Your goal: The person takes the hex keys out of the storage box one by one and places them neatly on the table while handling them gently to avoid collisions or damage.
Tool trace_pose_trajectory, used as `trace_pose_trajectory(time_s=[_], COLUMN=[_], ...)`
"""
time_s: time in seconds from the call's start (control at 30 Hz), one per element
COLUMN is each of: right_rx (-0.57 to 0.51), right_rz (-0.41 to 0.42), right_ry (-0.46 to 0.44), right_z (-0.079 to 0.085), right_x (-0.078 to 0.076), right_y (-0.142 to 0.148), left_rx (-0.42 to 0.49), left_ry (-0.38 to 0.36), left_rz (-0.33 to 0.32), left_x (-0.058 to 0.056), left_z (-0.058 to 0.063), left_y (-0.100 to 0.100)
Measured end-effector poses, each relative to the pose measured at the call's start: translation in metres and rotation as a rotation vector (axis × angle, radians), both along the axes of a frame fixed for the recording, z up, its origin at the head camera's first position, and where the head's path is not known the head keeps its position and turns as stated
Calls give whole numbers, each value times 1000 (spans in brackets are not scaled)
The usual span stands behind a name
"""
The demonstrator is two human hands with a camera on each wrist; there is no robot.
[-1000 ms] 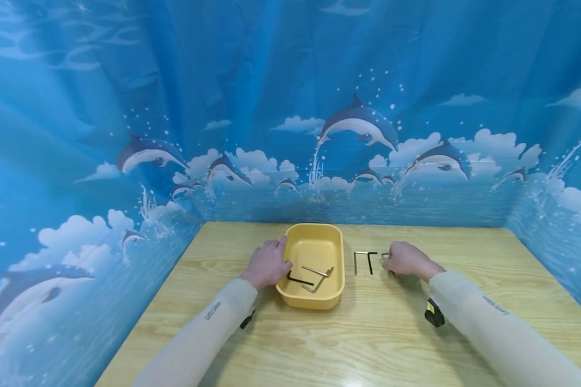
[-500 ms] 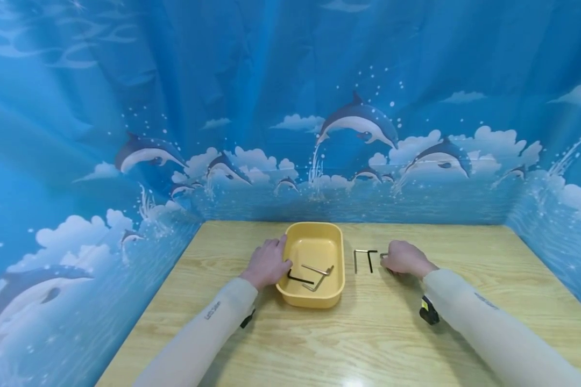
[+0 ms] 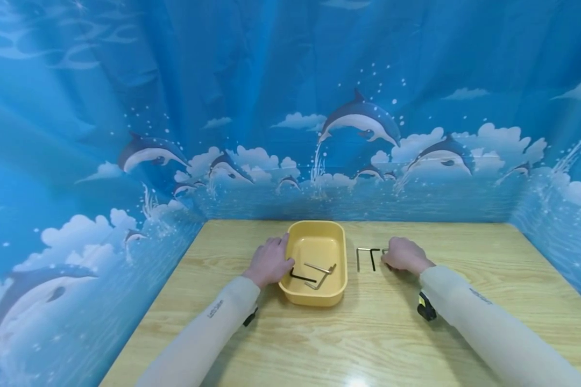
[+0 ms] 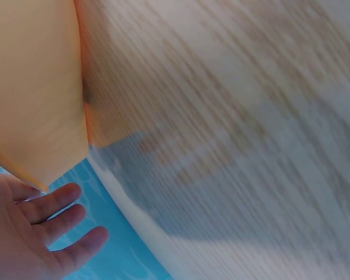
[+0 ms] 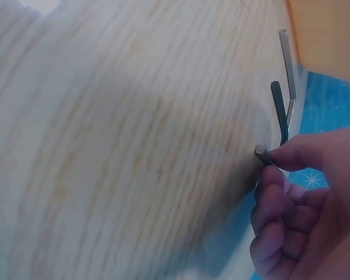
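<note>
My left hand (image 3: pixel 268 260) holds the left rim of a yellow plastic tray (image 3: pixel 314 299); in the left wrist view its other fingers (image 4: pixel 61 224) spread loosely beside the wall. Inside lie a black hex key (image 3: pixel 302 279) and two silver ones, crossing near the front right. To the tray's right, a silver hex key (image 3: pixel 358 260) and a black hex key (image 3: pixel 373 260) lie side by side on the table. My right hand (image 3: pixel 405 255) pinches another hex key (image 5: pixel 262 154) between thumb and index finger, close over the tabletop. Most of that key is hidden by the fingers.
The wood-grain table (image 3: pixel 310 344) reaches back to a blue curtain (image 3: pixel 252 107) printed with dolphins, which also hangs along the left and right sides. Both forearms come in from the near edge in pale sleeves, a small dark device at each wrist.
My right hand has shifted slightly left, closer to the two hex keys on the table, pinching its key throughout. The left hand and the tray have stayed in place.
</note>
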State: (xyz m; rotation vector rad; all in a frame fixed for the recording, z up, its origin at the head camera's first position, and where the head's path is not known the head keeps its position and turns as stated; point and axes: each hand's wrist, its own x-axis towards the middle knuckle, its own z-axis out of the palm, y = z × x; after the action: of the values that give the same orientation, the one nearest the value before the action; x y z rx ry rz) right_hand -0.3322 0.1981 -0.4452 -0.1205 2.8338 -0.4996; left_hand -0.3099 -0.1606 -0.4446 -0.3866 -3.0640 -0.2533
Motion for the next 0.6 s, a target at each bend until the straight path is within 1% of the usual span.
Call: trace_pose_trajectory(time_s=[0.33,0.47,0.6], right_rx=[-22,-27,-36], right_rz=[3,8,8], right_ry=[0,14,29], right_z=[-2,-2,2], right_x=[-4,-3,0], right_y=[0,1,1], left_rx=[1,-1,-2], left_ry=[14,12,-4], left_rz=[3,2,2], left_x=[-1,-1,0], left_z=[0,0,1], left_y=[0,0,0])
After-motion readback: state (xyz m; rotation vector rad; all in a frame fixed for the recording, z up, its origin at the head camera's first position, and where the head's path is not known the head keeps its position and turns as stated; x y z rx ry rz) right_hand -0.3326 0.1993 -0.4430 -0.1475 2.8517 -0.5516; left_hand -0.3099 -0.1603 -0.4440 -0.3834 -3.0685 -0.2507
